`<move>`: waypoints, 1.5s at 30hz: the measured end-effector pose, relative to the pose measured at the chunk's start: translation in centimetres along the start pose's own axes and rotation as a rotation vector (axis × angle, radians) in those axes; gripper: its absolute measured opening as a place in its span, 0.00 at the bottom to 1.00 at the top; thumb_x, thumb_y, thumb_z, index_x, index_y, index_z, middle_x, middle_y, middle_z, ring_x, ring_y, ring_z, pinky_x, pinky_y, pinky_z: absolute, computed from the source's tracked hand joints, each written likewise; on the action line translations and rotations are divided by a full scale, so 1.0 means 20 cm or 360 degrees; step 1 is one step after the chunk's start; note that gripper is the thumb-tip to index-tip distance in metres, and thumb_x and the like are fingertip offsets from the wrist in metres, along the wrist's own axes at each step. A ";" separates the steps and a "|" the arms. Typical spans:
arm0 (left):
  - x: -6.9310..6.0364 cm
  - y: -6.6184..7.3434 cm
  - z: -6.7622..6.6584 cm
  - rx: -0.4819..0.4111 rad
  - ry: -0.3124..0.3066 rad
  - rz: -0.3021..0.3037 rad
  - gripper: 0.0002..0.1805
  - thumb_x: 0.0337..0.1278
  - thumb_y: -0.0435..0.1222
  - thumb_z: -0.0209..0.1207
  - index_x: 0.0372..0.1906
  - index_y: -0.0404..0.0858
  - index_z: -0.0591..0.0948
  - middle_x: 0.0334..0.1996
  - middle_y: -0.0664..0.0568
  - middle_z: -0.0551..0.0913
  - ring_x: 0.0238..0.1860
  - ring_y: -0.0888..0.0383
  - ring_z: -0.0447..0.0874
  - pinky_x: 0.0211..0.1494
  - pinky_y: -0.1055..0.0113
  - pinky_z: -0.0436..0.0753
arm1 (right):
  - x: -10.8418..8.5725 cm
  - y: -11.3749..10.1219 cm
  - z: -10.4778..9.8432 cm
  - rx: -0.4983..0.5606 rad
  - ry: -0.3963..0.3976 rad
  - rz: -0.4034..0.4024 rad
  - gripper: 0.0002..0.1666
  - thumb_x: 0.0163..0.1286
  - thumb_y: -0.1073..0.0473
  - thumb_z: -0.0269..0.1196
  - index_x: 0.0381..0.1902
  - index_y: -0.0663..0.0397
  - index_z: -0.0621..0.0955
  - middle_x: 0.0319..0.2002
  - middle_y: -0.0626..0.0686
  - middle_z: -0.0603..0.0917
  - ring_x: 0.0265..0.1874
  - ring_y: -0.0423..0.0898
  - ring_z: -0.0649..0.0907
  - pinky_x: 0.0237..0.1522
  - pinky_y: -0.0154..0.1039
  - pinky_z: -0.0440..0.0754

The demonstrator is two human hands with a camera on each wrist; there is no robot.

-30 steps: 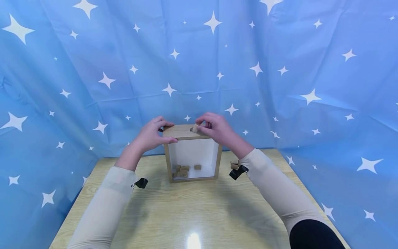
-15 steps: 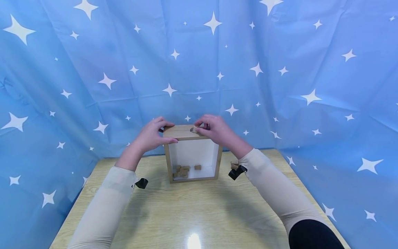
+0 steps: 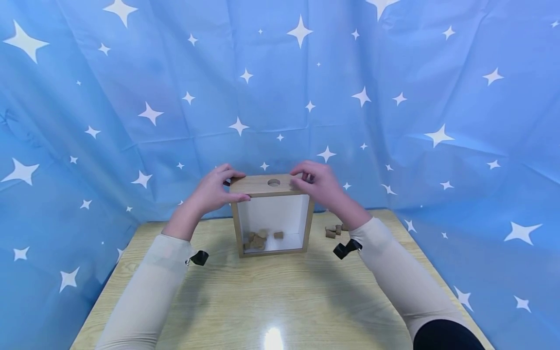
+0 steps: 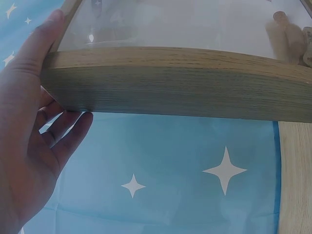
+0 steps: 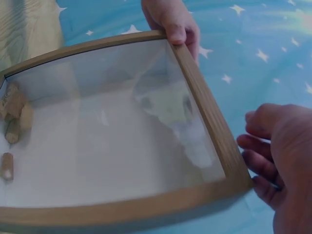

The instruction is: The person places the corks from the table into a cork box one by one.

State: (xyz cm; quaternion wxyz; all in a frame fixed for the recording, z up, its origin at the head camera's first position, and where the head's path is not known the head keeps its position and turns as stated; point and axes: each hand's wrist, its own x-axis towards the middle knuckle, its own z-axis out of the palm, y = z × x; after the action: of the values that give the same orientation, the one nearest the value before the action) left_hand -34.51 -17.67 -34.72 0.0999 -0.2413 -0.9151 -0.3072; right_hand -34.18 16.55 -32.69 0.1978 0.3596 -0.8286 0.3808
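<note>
A wooden shadow box with a clear front and a round hole in its top stands upright on the table. My left hand grips the box's top left corner, thumb on the front edge and fingers behind, as the left wrist view also shows. Several brown corks lie in a heap at the bottom left inside, and one cork lies apart from them. My right hand is at the top right corner, fingers loosely bent and holding nothing. In the right wrist view, its fingertips are beside the frame.
Loose corks lie on the wooden table to the right of the box, partly hidden by the right forearm. A blue star-patterned curtain hangs behind and on both sides. Black straps hang at both wrists.
The cork that my right hand pinched at the hole has left the fingers, and the heap inside looks different. That hand has moved right, uncovering the hole. My left hand keeps its grip.
</note>
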 end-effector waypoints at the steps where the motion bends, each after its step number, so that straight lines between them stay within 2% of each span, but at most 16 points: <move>1: 0.00 0.00 0.00 0.0008 -0.0003 0.0002 0.40 0.58 0.56 0.82 0.73 0.45 0.85 0.53 0.54 0.78 0.53 0.49 0.75 0.55 0.50 0.75 | -0.02 0.01 -0.02 -0.0011 0.0044 -0.0001 0.06 0.77 0.65 0.72 0.49 0.61 0.91 0.46 0.53 0.91 0.35 0.46 0.84 0.38 0.39 0.83; 6: 0.00 0.00 0.00 0.0022 -0.0013 0.0009 0.41 0.58 0.58 0.81 0.73 0.46 0.84 0.52 0.53 0.78 0.53 0.49 0.76 0.56 0.49 0.76 | -0.15 0.11 -0.09 0.0013 0.0271 -0.0004 0.03 0.76 0.68 0.73 0.45 0.60 0.92 0.40 0.52 0.91 0.33 0.46 0.82 0.37 0.37 0.81; 10: 0.00 0.00 0.00 0.0009 -0.0009 0.0006 0.41 0.58 0.57 0.81 0.73 0.46 0.84 0.52 0.53 0.78 0.54 0.48 0.76 0.58 0.47 0.77 | -0.26 0.22 -0.14 -0.0003 0.0349 0.0105 0.03 0.77 0.68 0.72 0.43 0.58 0.92 0.36 0.51 0.87 0.31 0.47 0.80 0.34 0.37 0.78; 15: 0.00 0.00 0.00 0.0000 -0.0005 -0.0003 0.40 0.58 0.56 0.82 0.73 0.46 0.84 0.52 0.53 0.77 0.54 0.47 0.76 0.56 0.47 0.76 | -0.39 0.33 -0.16 -0.0064 0.0284 0.0302 0.03 0.79 0.64 0.71 0.45 0.57 0.91 0.36 0.52 0.84 0.31 0.50 0.80 0.32 0.35 0.77; 22: 0.00 0.00 0.01 0.0017 0.0002 -0.0004 0.40 0.58 0.58 0.81 0.72 0.47 0.85 0.50 0.54 0.77 0.48 0.49 0.74 0.50 0.50 0.74 | -0.57 0.49 -0.12 -0.0126 0.0125 0.0479 0.06 0.80 0.60 0.71 0.49 0.55 0.91 0.41 0.52 0.85 0.33 0.50 0.82 0.33 0.39 0.80; 29: 0.00 0.00 0.00 0.0019 0.0006 -0.0001 0.41 0.57 0.56 0.82 0.73 0.46 0.84 0.52 0.53 0.78 0.53 0.48 0.76 0.57 0.47 0.77 | -0.70 0.62 -0.02 -0.0145 -0.0014 0.0642 0.09 0.80 0.60 0.72 0.53 0.55 0.90 0.48 0.54 0.86 0.40 0.50 0.83 0.34 0.43 0.81; 35: 0.00 0.00 0.00 0.0015 -0.0002 -0.0002 0.42 0.57 0.58 0.82 0.73 0.46 0.84 0.54 0.53 0.79 0.55 0.47 0.77 0.58 0.46 0.78 | -0.79 0.71 0.05 -0.0141 -0.0054 0.0689 0.10 0.78 0.62 0.73 0.54 0.58 0.89 0.48 0.56 0.86 0.41 0.50 0.84 0.36 0.41 0.82; 39: 0.00 0.00 0.00 0.0019 -0.0001 0.0001 0.41 0.57 0.58 0.82 0.73 0.46 0.84 0.55 0.53 0.79 0.56 0.47 0.78 0.60 0.45 0.79 | -0.81 0.73 0.09 -0.0124 -0.0058 0.0736 0.10 0.77 0.63 0.73 0.52 0.59 0.89 0.47 0.56 0.87 0.40 0.50 0.84 0.37 0.41 0.82; 45: 0.00 0.00 0.00 0.0024 -0.0005 -0.0007 0.41 0.58 0.57 0.82 0.73 0.46 0.84 0.54 0.53 0.78 0.55 0.46 0.78 0.58 0.45 0.79 | -0.83 0.78 0.14 -0.0069 -0.0097 0.0790 0.13 0.78 0.64 0.72 0.54 0.67 0.88 0.43 0.57 0.85 0.39 0.52 0.83 0.38 0.41 0.81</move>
State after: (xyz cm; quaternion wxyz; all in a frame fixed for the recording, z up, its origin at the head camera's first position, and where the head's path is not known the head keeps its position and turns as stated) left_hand -34.47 -17.69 -34.70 0.0997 -0.2391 -0.9181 -0.3000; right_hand -34.89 28.89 -52.07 0.0808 0.1521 -0.9051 0.3889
